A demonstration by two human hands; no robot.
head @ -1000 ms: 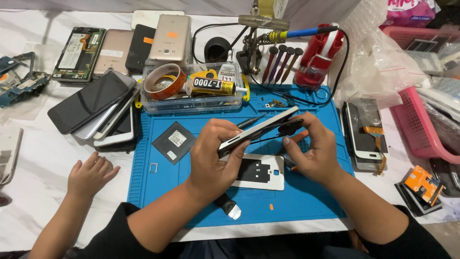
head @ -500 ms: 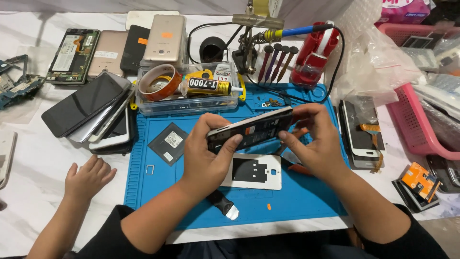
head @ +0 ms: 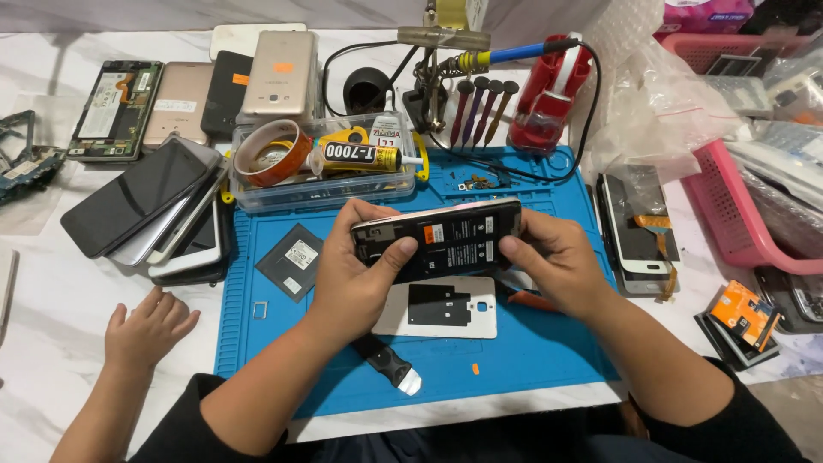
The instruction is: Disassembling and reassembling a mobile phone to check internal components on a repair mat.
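I hold an opened smartphone [head: 454, 242] level above the blue work mat [head: 531, 360], its black inner back and battery facing up. My left hand [head: 356, 279] grips its left end, thumb pressed on the back. My right hand [head: 557, 266] grips the right end. Under the phone on the mat lies its white back cover [head: 446, 309], inner side up. A black pry tool with a white tip [head: 390, 367] lies near the mat's front edge. Another person's small hand [head: 147, 330] rests flat on the white table at lower left.
A clear box [head: 326, 184] with a tape roll and glue tube stands behind the mat. Stacked phones [head: 163, 219] lie left, and a soldering stand [head: 549, 94] and screwdrivers at the back. A screen assembly [head: 634, 231], plastic bags and a pink basket [head: 729, 206] sit right.
The phone has turned from nearly edge-on to its open back facing up, and both hands have shifted their grip to its two ends. The small hand stays put.
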